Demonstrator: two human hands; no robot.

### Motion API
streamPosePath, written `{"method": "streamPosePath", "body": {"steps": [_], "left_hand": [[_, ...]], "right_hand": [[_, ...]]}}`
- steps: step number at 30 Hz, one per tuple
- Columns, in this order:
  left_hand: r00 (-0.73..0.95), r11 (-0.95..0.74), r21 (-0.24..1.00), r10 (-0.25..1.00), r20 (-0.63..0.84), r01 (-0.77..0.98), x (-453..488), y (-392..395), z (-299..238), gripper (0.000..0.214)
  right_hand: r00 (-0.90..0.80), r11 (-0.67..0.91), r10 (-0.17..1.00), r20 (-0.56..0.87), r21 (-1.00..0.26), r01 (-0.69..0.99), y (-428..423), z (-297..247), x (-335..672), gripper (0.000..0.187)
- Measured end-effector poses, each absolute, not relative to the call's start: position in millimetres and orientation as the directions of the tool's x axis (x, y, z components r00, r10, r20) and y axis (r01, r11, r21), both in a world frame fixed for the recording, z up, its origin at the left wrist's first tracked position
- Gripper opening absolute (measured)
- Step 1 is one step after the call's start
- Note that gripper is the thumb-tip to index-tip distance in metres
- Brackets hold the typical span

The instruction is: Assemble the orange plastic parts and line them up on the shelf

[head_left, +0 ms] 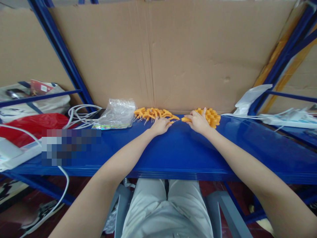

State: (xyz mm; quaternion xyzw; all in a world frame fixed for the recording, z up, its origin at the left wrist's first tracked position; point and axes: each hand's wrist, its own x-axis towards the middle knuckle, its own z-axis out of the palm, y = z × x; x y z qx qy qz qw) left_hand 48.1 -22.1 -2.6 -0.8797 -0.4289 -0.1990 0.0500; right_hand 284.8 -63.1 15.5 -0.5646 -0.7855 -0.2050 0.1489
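On the blue shelf, a pile of orange plastic pieces with thin corkscrew-like metal spirals (151,113) lies against the cardboard. My left hand (160,127) is at the pile's front right edge, its fingers closed around one small orange piece whose metal spiral (176,121) points right. My right hand (198,121) is closed on an orange plastic piece (185,119) that sticks out to its left, towards that spiral. Right behind this hand sits a cluster of chunky orange blocks (215,117), partly covered by the fingers. Whether spiral and right-hand piece touch is too small to tell.
A clear plastic bag (117,112) lies left of the pile, beside coiled white cables (81,114) and a red bag (37,127). White power strips (292,119) are at the right. Cardboard (173,56) walls off the back; blue frame posts (61,49) rise at both sides.
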Motion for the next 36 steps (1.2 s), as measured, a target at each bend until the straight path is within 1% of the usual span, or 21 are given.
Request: {"method": "streamPosePath", "body": {"steps": [3,5,8,12,15,17,19,23,28,32,36], "left_hand": [[0.562,-0.645,0.101,0.722,0.403,0.757,48,-21,-4,0.025],[0.568,-0.657,0.112,0.715,0.407,0.746,47,-21,-4,0.024],[0.586,-0.678,0.1,0.691,0.423,0.728,47,-23,-3,0.024],[0.589,-0.689,0.046,0.65,0.481,0.723,49,-27,-1,0.027],[0.519,-0.657,0.062,0.646,0.56,0.751,52,-30,0,0.026],[0.45,-0.622,0.109,0.666,0.594,0.775,53,-30,1,0.025],[0.417,-0.61,0.153,0.682,0.6,0.777,53,-29,0,0.025],[0.446,-0.659,0.176,0.657,0.608,0.731,50,-24,-3,0.025],[0.483,-0.716,0.142,0.589,0.648,0.683,48,-18,-4,0.021],[0.507,-0.762,0.114,0.526,0.683,0.637,47,-14,-8,0.02],[0.534,-0.799,0.098,0.481,0.695,0.593,45,-6,-13,0.025]], "right_hand": [[-0.303,0.254,0.819,0.487,0.165,0.953,-62,15,286,0.042],[-0.311,0.265,0.815,0.49,0.161,0.951,-61,15,288,0.042],[-0.369,0.339,0.802,0.47,0.15,0.929,-59,14,288,0.042],[-0.44,0.428,0.779,0.447,0.133,0.894,-60,13,283,0.043],[-0.45,0.446,0.769,0.454,0.123,0.887,-62,12,279,0.045],[-0.459,0.458,0.761,0.459,0.122,0.881,-62,12,278,0.046],[-0.482,0.485,0.744,0.463,0.122,0.866,-60,12,278,0.046],[-0.506,0.527,0.72,0.475,0.099,0.844,-57,9,282,0.047],[-0.508,0.549,0.7,0.502,0.078,0.832,-54,4,282,0.047],[-0.485,0.574,0.677,0.553,0.017,0.819,-48,-1,283,0.045],[-0.479,0.621,0.652,0.587,-0.05,0.783,-42,-8,287,0.042]]}}
